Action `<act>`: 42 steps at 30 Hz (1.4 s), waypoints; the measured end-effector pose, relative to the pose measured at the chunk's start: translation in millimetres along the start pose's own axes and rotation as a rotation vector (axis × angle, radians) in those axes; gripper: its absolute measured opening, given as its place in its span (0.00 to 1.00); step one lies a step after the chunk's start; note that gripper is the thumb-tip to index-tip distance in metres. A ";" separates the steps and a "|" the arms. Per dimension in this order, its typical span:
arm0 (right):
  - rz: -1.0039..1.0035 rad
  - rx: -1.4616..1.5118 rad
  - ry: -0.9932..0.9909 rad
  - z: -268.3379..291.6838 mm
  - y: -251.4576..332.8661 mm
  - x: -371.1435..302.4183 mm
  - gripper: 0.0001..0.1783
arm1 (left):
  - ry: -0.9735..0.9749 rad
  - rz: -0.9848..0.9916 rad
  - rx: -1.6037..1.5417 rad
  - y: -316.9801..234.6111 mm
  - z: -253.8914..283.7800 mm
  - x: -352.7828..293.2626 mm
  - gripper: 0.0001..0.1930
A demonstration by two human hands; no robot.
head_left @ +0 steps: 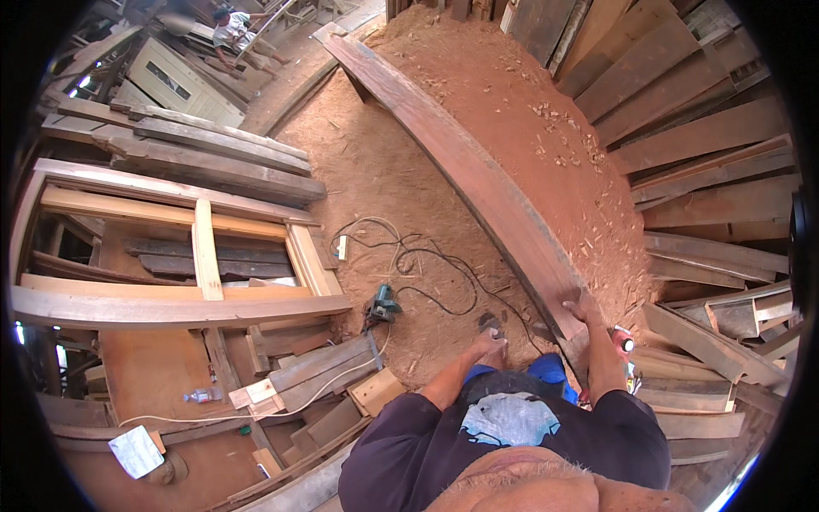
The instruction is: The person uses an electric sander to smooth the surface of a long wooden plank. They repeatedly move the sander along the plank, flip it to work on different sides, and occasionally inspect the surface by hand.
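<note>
The plank [478, 179] is long, reddish-brown and thick. It runs from the person's right hand [587, 309] away to the top of the view, where its far end lies near the sawdust mound [529, 111]. Its bend is lens curvature; the plank itself appears straight. The top face is smooth and darker than the dusty floor [384, 179]. The near end sits just in front of the person's right leg.

The right hand rests on the near end of the plank, fingers curled over the edge, gripping it. The left hand [492, 339] hangs lower, near the knee, loosely closed; whether it holds anything cannot be told. It does not touch the plank.

Risks, as judged from this position:
- Only one hand is on a long, heavy piece. If the near end is lifted, the plank could twist or slip out of the grip.
- The far end lies on loose sawdust and chips and may slide sideways.
- A black cable [426, 264] loops across the floor just left of the plank. It leads to a green power tool [383, 304] on the ground. Both lie near the feet and could snag a step.

Further left stands a pale wooden frame [171, 247] with offcuts [324, 375] beside it. Stacked boards [699, 171] fill the right side. Another person [235, 34] sits well apart at the top left.
</note>
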State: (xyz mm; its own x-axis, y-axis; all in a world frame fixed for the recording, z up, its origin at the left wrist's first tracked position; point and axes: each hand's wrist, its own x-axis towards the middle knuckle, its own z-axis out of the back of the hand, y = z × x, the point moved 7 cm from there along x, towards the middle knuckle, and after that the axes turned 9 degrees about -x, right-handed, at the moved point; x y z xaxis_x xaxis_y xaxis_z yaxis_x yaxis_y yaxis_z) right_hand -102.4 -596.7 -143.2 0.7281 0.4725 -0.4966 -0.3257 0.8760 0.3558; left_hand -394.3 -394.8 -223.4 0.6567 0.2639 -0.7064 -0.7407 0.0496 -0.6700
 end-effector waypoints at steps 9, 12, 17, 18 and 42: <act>-0.178 -0.043 0.087 0.4 6.3 -7.4 0.49 | 0.022 0.101 -0.503 -88.5 -48.2 45.0 0.54; -0.157 -0.060 0.018 7.0 16.3 -17.2 0.50 | -0.086 0.108 -0.619 -103.3 -55.8 57.0 0.51; -0.258 -0.140 0.257 -13.3 49.6 -42.3 0.49 | -0.033 0.022 -0.979 -112.6 -65.9 64.2 0.40; -0.278 -0.132 0.250 -15.8 58.9 -50.8 0.49 | -0.083 0.040 -0.958 -106.9 -67.0 60.5 0.37; -0.159 0.445 0.206 -113.0 73.9 -72.6 0.36 | -0.341 0.197 -0.484 -95.3 5.6 -45.5 0.43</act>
State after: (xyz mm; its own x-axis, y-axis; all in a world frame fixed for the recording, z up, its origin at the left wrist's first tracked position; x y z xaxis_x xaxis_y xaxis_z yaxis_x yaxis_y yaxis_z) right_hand -247.5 -555.3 -170.3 0.5991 0.3858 -0.7016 0.1003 0.8332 0.5438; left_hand -354.4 -406.1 -126.2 0.3725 0.5205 -0.7683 -0.6426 -0.4527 -0.6182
